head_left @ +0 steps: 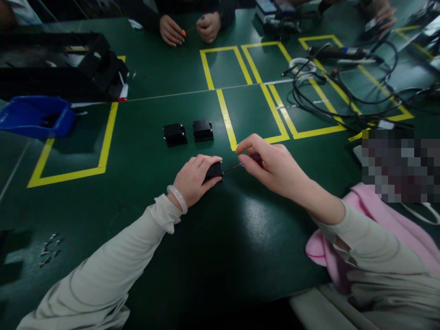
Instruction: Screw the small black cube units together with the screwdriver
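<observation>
My left hand [195, 180], with a pale bangle at its wrist, is closed around a small black box [214, 171] on the green table. From the right, my right hand [266, 160] grips the dark handle of a screwdriver [234, 168]. Its thin shaft points left, and the tip meets the box's right side near a small screw. Beyond my left hand sit two similar black boxes, one on the left [174, 133] and one on the right [203, 130], both with small shiny screws at their sides.
Loose screws [50, 250] lie at the lower left. A blue bin [37, 117] stands by black racks [62, 68]. Tangled cables [343, 96] spread over the right side. Pink cloth [364, 215] lies beside my right arm. Across the table, a person's hands [190, 30] hold a thin tool.
</observation>
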`<state>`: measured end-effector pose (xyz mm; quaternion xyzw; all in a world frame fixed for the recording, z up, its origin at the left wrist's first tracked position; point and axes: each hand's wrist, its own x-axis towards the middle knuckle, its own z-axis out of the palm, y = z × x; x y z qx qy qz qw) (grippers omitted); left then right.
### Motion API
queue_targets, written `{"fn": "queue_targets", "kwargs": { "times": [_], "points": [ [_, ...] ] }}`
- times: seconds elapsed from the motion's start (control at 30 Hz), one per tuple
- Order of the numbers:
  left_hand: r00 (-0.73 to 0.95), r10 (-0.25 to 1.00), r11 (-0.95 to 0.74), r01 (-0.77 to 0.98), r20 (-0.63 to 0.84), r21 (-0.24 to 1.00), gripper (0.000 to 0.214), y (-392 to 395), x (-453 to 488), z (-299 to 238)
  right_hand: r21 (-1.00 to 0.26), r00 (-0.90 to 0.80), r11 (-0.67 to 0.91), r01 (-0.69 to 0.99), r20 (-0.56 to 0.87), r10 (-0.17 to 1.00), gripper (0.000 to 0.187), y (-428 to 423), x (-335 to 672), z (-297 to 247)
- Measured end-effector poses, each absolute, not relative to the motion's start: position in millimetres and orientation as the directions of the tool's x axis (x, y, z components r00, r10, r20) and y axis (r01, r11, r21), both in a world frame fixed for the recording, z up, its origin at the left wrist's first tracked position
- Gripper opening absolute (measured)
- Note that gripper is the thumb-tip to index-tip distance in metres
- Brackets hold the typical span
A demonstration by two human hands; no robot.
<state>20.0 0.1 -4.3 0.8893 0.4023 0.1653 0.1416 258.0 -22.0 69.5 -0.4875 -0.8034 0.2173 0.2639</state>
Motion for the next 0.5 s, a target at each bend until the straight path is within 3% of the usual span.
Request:
{"fn": "queue_targets", "kwargs": {
  "times": [0.5],
  "points": [
    [0.602, 0.77, -0.633, 0.68, 0.21, 0.371, 0.042, -0.4, 18.8, -5.1, -0.596, -0.398, 0.437, 0.674, 0.206, 0.894, 0.015, -24.2, 256.0, 69.5]
  ]
}}
